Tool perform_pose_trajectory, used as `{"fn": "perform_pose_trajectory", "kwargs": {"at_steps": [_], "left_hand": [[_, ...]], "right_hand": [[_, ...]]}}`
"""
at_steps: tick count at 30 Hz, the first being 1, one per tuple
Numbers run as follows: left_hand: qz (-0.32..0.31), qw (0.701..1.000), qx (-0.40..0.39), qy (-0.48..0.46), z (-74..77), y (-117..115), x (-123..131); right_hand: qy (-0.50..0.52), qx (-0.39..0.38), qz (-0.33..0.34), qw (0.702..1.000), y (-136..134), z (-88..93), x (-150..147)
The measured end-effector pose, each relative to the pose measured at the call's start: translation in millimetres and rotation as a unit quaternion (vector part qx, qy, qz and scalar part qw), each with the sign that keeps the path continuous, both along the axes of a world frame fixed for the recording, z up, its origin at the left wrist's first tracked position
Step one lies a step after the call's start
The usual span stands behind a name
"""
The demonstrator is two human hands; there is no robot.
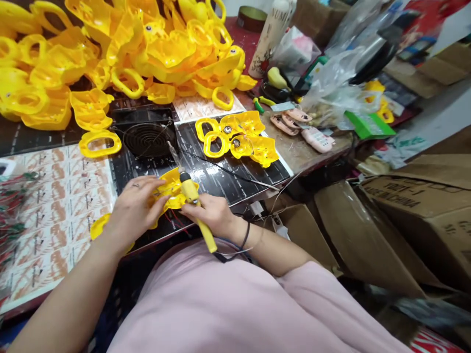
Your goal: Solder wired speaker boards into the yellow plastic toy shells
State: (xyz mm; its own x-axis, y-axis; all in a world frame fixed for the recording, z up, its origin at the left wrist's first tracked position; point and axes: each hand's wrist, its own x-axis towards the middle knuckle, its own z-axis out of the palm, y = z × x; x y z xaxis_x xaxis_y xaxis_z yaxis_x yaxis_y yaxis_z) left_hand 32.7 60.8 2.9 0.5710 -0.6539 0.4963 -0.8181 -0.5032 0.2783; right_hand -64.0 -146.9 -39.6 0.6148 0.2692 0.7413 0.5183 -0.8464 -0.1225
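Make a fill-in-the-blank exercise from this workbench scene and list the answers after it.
1. The right hand grips a soldering iron whose handle is ____.
2. The left hand holds a yellow plastic part; the black band sits on the ____ wrist.
3. The boxes beside the bench are made of ____.
Missing words: yellow; right; cardboard.

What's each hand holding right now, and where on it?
The right hand grips the soldering iron by its yellow handle; the left hand holds the yellow plastic shell by its left edge.
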Motion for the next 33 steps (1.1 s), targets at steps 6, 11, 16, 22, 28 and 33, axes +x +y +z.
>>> {"fn": "perform_pose_trajectory", "kwargs": {"at_steps": [6, 11, 16, 22, 28, 33], "left_hand": [[0.178, 0.983, -0.053, 0.013, 41.7, 49.4, 8.9], [0.279, 0.952, 0.1, 0.078, 26.3, 60.7, 58.0], [0.334, 0.914, 0.206, 0.107, -1.0, 45.9, 103.5], [0.345, 0.909, 0.196, 0.129, -6.4, 46.3, 128.6], [0.452, 0.887, 0.078, 0.06, 58.6, 91.1, 101.0], [0.415, 0.907, -0.002, -0.065, 80.9, 130.2, 17.3]], "right_hand": [[-0.077, 0.002, -0.144, 0.987, -93.2, 23.7, -23.6], [-0.057, -0.005, -0.378, 0.924, -192.6, 17.1, 0.7], [0.045, 0.034, -0.425, 0.903, -221.6, 5.3, 37.3], [-0.097, -0.006, -0.434, 0.896, -208.3, 10.1, 19.7], [-0.236, 0.132, -0.249, 0.93, -171.2, 11.0, 15.0], [-0.208, 0.18, -0.106, 0.956, -129.5, 14.0, 19.8]]}}
